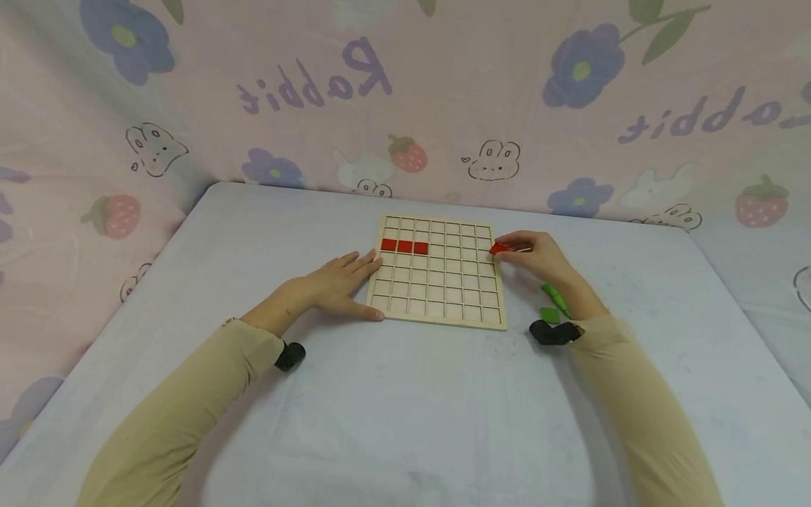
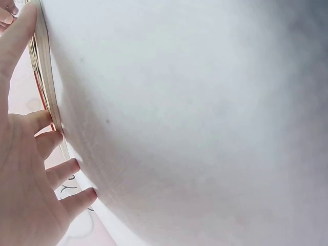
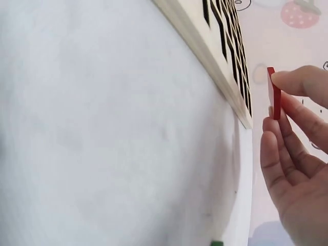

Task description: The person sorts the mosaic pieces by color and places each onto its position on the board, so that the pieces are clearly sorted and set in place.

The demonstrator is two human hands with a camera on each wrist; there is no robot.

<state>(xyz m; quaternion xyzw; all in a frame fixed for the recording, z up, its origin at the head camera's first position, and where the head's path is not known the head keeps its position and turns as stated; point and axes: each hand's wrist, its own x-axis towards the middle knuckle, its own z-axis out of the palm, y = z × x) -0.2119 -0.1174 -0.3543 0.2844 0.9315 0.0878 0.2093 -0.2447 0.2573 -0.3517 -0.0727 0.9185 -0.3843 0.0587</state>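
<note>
A wooden grid board [image 1: 437,290] lies flat on the white table, with three red square tiles [image 1: 405,246] side by side in cells at its left edge. My left hand [image 1: 336,285] rests against the board's left side, fingers spread and thumb at the lower corner; the left wrist view shows the fingertips along the edge. Over the board's right edge, my right hand [image 1: 538,255] pinches another red square tile [image 3: 275,93] between thumb and fingers. In the right wrist view that tile is held tilted, apart from the board.
Beside the right wrist lie a green square tile [image 1: 550,315] and a slim green piece [image 1: 555,299] whose kind I cannot tell. A patterned cloth [image 1: 437,105] hangs behind the table [image 1: 405,415].
</note>
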